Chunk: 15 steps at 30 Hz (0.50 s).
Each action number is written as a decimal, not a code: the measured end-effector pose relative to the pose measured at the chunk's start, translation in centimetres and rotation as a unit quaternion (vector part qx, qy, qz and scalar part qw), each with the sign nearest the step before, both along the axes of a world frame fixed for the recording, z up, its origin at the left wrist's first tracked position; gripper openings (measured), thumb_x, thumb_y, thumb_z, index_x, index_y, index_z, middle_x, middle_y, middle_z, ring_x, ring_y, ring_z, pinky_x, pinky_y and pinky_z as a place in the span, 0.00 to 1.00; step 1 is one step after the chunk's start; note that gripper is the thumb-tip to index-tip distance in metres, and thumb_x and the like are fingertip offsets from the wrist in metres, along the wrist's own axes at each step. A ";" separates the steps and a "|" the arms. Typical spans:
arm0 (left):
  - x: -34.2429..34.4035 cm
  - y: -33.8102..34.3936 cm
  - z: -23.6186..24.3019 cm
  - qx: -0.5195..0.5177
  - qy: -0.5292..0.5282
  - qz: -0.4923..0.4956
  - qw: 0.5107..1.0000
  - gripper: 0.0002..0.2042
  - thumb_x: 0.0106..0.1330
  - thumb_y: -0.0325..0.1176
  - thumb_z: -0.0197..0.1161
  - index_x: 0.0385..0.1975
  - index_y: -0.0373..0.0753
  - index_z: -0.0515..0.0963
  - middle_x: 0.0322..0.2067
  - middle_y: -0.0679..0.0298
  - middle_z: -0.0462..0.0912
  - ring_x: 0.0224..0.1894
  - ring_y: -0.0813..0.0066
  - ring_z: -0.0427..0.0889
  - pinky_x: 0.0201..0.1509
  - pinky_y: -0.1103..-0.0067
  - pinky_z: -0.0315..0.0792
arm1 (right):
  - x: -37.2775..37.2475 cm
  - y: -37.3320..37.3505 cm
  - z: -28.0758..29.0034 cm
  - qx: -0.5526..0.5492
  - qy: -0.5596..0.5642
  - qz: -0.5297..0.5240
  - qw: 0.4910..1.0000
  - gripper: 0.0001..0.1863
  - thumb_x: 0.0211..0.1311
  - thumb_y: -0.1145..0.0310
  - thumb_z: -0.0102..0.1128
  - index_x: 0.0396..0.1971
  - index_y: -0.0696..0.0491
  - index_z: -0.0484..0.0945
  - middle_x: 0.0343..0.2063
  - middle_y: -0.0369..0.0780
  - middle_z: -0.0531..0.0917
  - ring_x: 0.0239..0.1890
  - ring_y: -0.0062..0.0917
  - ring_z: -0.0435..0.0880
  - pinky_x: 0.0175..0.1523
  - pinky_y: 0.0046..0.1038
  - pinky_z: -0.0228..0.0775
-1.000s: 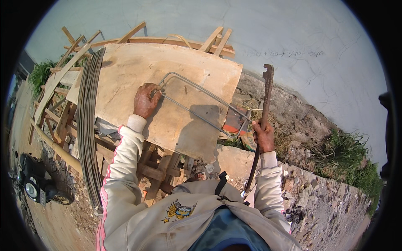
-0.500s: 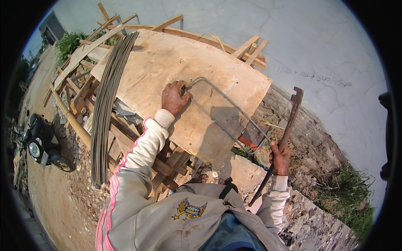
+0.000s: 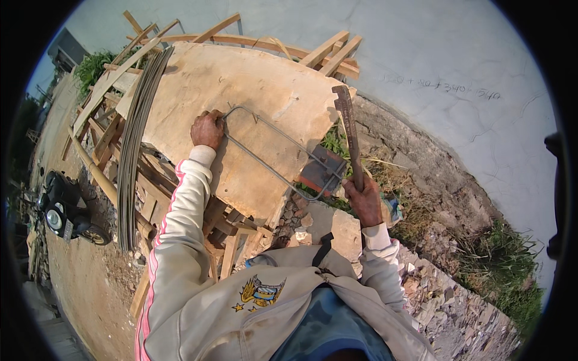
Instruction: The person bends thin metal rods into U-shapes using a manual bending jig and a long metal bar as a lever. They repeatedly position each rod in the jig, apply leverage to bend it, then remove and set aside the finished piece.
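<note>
My left hand [image 3: 207, 129] is closed on one end of a bent steel rod frame [image 3: 263, 163], a long narrow rectangle with rounded corners. The frame lies over a worn wooden board [image 3: 180, 84], and its other end reaches past the board's right edge. In my right hand [image 3: 364, 203] is a rusty rebar bending bar [image 3: 349, 129], its notched head pointing up and away from me. My fingers wrap its shaft just right of the frame's end. Whether the bar touches the frame, I cannot tell.
A bundle of thin steel rods [image 3: 133, 156] crosses the board's left end. Loose timber [image 3: 235, 243] and a bamboo pole [image 3: 102, 180] lie around it. A motorcycle [image 3: 63, 210] stands at left, a grey wall [image 3: 433, 48] rises beyond, and rubble [image 3: 451, 301] lies at right.
The board and frame appear further left as the view shifts. My right hand has come up and left, bringing the bending bar more upright over the frame's end. My left hand keeps its hold.
</note>
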State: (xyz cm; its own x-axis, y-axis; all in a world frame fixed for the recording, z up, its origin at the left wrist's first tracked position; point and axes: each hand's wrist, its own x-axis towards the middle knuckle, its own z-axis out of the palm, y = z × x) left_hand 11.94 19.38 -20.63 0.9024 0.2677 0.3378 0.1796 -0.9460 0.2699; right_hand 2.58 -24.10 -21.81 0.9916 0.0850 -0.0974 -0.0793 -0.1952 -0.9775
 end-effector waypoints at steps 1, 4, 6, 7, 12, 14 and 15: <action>0.2 0.0 0.0 0.002 0.009 0.006 1.000 0.11 0.62 0.37 0.61 0.43 0.48 0.85 0.42 0.58 0.84 0.48 0.54 0.82 0.53 0.61 0.75 | 0.0 -0.2 0.0 -0.006 0.022 0.008 1.000 0.08 0.66 0.70 0.64 0.31 0.56 0.75 0.17 0.31 0.74 0.18 0.14 0.69 0.23 0.22 0.60; 0.9 -0.4 -0.2 0.002 0.030 0.038 0.999 0.12 0.63 0.39 0.61 0.43 0.49 0.85 0.45 0.60 0.84 0.50 0.55 0.81 0.54 0.60 0.74 | 0.2 -0.6 0.2 0.031 0.039 0.035 0.998 0.08 0.66 0.68 0.64 0.32 0.56 0.75 0.17 0.31 0.75 0.18 0.14 0.69 0.23 0.22 0.61; 1.0 -1.1 -0.3 0.018 0.044 0.075 0.996 0.12 0.63 0.40 0.61 0.44 0.50 0.84 0.46 0.60 0.84 0.51 0.55 0.81 0.55 0.59 0.73 | 0.2 -0.7 0.3 0.005 0.043 0.033 0.999 0.09 0.66 0.67 0.64 0.32 0.56 0.75 0.18 0.31 0.75 0.18 0.14 0.69 0.24 0.23 0.61; 1.1 -1.6 -0.4 0.028 0.039 0.089 0.995 0.12 0.63 0.40 0.61 0.44 0.50 0.84 0.46 0.60 0.83 0.52 0.55 0.80 0.56 0.58 0.72 | 0.2 -0.6 0.2 -0.008 0.045 0.033 0.998 0.09 0.66 0.66 0.64 0.32 0.56 0.75 0.18 0.31 0.75 0.19 0.14 0.69 0.25 0.23 0.61; 1.8 -3.3 0.1 0.013 0.051 0.153 0.987 0.12 0.64 0.43 0.61 0.45 0.53 0.84 0.48 0.61 0.82 0.55 0.54 0.78 0.59 0.55 0.69 | 0.2 -1.0 0.1 -0.012 0.010 0.030 0.999 0.14 0.67 0.61 0.65 0.32 0.57 0.75 0.18 0.31 0.72 0.19 0.14 0.68 0.24 0.24 0.60; 2.1 -3.4 0.1 0.017 0.057 0.159 0.985 0.12 0.64 0.43 0.61 0.45 0.55 0.84 0.48 0.61 0.82 0.55 0.55 0.78 0.60 0.55 0.69 | -0.1 -2.2 0.6 -0.044 -0.009 0.026 0.999 0.18 0.69 0.56 0.63 0.32 0.58 0.75 0.18 0.32 0.70 0.22 0.16 0.68 0.27 0.27 0.60; 2.2 -3.5 0.0 0.016 0.056 0.159 0.986 0.12 0.64 0.43 0.61 0.45 0.55 0.84 0.49 0.61 0.82 0.56 0.55 0.77 0.60 0.55 0.69 | -0.4 -3.4 1.0 -0.064 -0.031 0.019 0.997 0.19 0.69 0.54 0.61 0.33 0.58 0.75 0.18 0.33 0.70 0.22 0.17 0.68 0.27 0.28 0.59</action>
